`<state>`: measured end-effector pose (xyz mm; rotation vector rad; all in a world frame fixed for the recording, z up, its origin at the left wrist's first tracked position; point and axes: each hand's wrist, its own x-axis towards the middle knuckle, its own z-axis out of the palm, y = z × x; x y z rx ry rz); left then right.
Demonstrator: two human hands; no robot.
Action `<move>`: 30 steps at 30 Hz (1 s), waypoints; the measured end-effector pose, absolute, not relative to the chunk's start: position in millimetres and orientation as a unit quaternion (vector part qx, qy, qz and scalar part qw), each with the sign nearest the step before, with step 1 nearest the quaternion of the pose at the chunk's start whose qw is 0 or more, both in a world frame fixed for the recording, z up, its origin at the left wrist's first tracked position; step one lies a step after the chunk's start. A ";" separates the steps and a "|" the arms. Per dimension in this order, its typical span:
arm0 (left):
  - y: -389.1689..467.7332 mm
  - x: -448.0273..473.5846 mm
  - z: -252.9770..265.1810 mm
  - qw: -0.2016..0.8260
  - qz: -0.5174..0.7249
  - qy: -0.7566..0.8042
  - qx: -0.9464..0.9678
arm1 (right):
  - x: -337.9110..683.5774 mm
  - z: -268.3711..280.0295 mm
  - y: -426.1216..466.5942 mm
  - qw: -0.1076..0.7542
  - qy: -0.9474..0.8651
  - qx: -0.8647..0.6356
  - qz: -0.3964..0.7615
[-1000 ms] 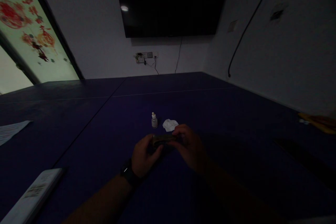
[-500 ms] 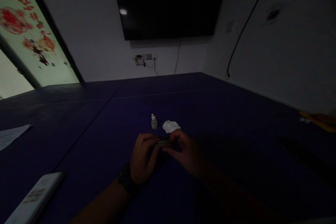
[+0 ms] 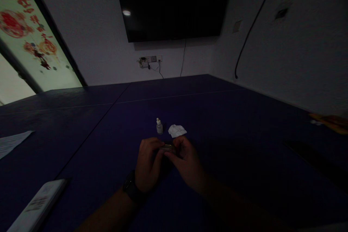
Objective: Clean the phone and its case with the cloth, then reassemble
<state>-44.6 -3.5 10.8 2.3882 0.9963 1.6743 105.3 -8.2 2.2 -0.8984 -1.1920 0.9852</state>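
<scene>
Two hands meet low over the dark blue counter. The left hand closes on the left end of a small flat dull-metal object; its long axis runs left to right, and the fingers of the right hand pinch its right end. Just beyond stand a small white dropper bottle and a crumpled white tissue.

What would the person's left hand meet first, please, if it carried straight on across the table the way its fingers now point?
Probably the small dropper bottle. The left hand, gripping a small dark object with the right hand, points away and slightly right. The crumpled white tissue lies just right of that line; depth is unclear in the dim light.
</scene>
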 end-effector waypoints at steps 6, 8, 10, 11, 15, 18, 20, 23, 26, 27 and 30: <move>-1.4 -42.5 10.0 0.059 0.551 0.341 0.759 | 99.6 5.8 -9.0 0.642 -0.486 -0.372 0.461; 0.0 -41.6 9.0 0.067 0.556 0.344 0.754 | 99.3 6.1 -7.4 0.653 -0.474 -0.364 0.465; 0.8 -41.1 8.9 0.068 0.558 0.343 0.752 | 99.3 6.3 -5.6 0.655 -0.470 -0.360 0.469; 0.8 -41.0 9.2 0.067 0.558 0.342 0.753 | 99.3 6.5 -4.9 0.655 -0.469 -0.360 0.470; -0.5 -40.8 11.7 0.066 0.550 0.351 0.755 | 98.7 6.6 -4.0 0.657 -0.459 -0.362 0.476; -0.1 -40.8 13.5 0.052 0.544 0.360 0.757 | 97.9 6.0 -4.7 0.654 -0.453 -0.364 0.484; 0.9 -41.0 14.3 0.045 0.541 0.364 0.757 | 97.7 5.6 -4.9 0.655 -0.451 -0.372 0.479; 2.5 -41.7 15.1 0.041 0.537 0.360 0.762 | 98.1 5.4 -4.3 0.657 -0.450 -0.382 0.468; 3.0 -41.6 16.9 0.025 0.536 0.358 0.764 | 99.3 5.7 -2.0 0.662 -0.450 -0.373 0.470; 2.9 -41.3 18.0 0.018 0.535 0.360 0.764 | 99.6 5.7 -1.1 0.663 -0.448 -0.370 0.472; 1.9 -39.3 23.3 -0.001 0.518 0.373 0.769 | 100.0 5.1 1.3 0.664 -0.438 -0.378 0.474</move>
